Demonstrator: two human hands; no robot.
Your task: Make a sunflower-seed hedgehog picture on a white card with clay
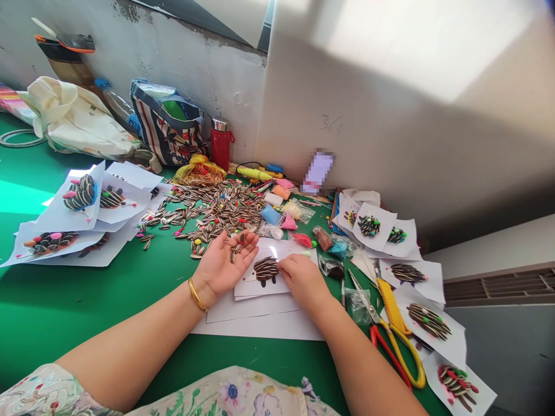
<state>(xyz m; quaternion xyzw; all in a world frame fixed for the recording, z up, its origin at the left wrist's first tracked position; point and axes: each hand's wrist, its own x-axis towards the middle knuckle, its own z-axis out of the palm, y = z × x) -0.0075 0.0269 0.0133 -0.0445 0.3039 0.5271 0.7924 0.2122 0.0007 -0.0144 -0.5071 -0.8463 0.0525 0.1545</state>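
My left hand [225, 260] is turned palm up with its fingers slightly curled, and several striped sunflower seeds [236, 249] lie on it. Its wrist has a gold bangle [198, 296]. To its right, a small white card [284, 287] carries a hedgehog figure [266, 269] covered in sunflower seeds, with dark feet. At the figure's right end, the fingertips of my right hand [303, 280] are pinched together; whatever they hold is hidden. Larger white sheets [260, 326] lie beneath the card.
A pile of loose sunflower seeds [225, 208] spreads behind my hands. Coloured clay lumps [272, 215] lie beside it. Scissors [390, 329] and a yellow cutter [392, 306] are at right. Seed-decorated cards [97, 245] are stacked left, others along the right. Bags [87, 130] and a red flask [220, 147] stand behind.
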